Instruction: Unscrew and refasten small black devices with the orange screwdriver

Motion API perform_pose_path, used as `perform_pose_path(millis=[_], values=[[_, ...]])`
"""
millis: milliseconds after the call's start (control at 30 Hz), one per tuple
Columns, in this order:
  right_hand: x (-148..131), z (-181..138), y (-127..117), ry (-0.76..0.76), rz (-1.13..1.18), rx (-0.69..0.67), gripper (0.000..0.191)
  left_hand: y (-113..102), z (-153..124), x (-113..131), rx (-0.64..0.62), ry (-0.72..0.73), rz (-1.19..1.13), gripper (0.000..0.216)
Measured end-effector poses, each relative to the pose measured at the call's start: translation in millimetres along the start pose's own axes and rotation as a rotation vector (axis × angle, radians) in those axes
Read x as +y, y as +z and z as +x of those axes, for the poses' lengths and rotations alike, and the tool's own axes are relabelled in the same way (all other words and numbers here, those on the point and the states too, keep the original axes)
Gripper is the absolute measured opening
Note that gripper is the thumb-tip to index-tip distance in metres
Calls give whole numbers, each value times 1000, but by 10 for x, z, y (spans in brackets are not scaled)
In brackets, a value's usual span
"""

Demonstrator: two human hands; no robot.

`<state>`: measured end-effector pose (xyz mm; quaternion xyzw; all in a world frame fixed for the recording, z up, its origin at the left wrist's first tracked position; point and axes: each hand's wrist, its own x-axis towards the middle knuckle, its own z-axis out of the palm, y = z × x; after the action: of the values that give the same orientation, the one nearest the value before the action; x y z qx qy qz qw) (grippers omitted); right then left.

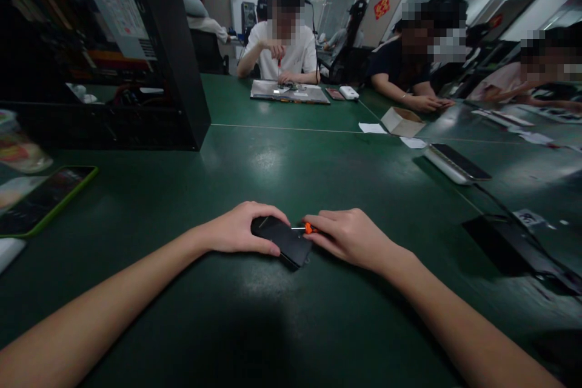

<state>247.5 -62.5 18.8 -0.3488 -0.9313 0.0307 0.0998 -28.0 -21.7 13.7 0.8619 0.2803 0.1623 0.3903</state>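
Note:
My left hand (240, 229) is closed around a flat black rectangular device (284, 244), thumb along the near edge and fingers over the far edge. The device rests on or just above the green table (191, 315), lying aslant; its exact kind is unclear. In my right hand (350, 236) is a screwdriver (310, 228) with an orange and black handle, most of it hidden in the fingers. Its thin metal shaft points left and meets the device's far right edge or passes over it; I cannot tell which.
A black shelf unit (186, 73) stands at the left, near a green-edged phone (50, 200). To the right lie a small open box (402, 121), a phone on a white block (459, 160), and a black box with cables (500, 245). Across the table, a person (284, 42) works over a flat panel (288, 92).

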Motion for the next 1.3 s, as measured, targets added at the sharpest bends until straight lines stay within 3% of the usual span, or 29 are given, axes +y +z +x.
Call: perform_pose_path(millis=[267,467,1000,1300], values=[[-64,-100,-145,69,-139,19,39,-27,-28,-49,30,-46,-271,70],[-105,-112,-127,87,-154,60,38,-185,-40,-129,-19,-67,-130,47],[-77,-106,-82,194,-39,74,34,-107,-26,-134,74,-54,-126,46],[-50,-35,8,167,109,95,38,-78,-17,-139,82,-82,-149,46]])
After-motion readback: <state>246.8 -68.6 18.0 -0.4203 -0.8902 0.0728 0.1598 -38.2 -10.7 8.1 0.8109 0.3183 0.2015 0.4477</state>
